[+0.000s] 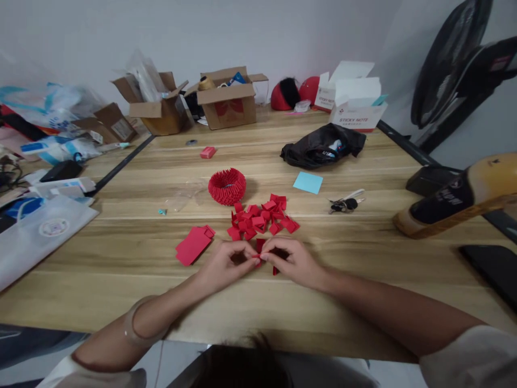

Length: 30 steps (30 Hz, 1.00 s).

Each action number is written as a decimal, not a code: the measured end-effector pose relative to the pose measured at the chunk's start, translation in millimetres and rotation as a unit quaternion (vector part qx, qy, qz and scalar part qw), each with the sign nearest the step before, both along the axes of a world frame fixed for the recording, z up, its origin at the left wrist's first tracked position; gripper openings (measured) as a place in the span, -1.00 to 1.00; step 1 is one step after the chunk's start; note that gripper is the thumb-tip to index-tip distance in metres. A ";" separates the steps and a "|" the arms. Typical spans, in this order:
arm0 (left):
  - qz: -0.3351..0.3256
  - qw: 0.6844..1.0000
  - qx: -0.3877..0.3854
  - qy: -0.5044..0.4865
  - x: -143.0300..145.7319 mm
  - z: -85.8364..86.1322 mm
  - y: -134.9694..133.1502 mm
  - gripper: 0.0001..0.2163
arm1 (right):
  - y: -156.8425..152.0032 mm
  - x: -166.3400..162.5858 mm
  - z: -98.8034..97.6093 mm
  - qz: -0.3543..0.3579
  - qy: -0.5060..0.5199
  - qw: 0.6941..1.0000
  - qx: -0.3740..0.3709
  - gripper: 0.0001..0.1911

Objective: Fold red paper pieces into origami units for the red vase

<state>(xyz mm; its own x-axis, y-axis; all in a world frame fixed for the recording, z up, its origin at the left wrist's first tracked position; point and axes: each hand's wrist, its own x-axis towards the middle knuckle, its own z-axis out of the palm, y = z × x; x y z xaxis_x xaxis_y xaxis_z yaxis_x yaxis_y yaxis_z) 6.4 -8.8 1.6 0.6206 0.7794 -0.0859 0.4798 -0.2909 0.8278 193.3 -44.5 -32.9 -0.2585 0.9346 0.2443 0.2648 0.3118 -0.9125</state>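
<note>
Left hand [228,265] and right hand [294,263] are both pinching 1 little red paper [257,256], so it's sitting right between them, neither nearer; the paper pile [258,221] is lying just beyond.

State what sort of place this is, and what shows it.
Probably an indoor craft spot, at home or in a small workroom; I can't tell which. The wooden table bears folded red pieces, a bowl-shaped red object and boxes marked STICKY NOTE.
</note>
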 end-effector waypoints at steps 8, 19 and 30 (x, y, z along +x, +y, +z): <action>-0.032 0.994 0.085 -0.060 -4.4 -9.7 9.7 -0.90 | 4.2 -1.4 -4.8 -0.015 0.035 0.998 0.041 -0.84; 0.035 0.996 -0.004 -0.082 -2.2 -4.6 2.1 -0.80 | -0.6 0.1 -6.8 -0.084 0.044 0.989 0.116 -0.88; 0.088 0.966 -0.080 -0.231 1.8 -3.7 2.5 -0.94 | 0.5 0.3 -3.6 -0.058 0.039 0.991 0.110 -0.78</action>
<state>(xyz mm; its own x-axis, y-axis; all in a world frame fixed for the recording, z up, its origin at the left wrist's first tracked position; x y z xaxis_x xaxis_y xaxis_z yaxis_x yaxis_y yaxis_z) 8.1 -6.3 -2.2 0.4802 0.8763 0.0393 0.0796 -0.0882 0.9929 193.6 -44.0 -36.4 -0.1253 0.8783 0.4614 0.2408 0.4781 -0.8446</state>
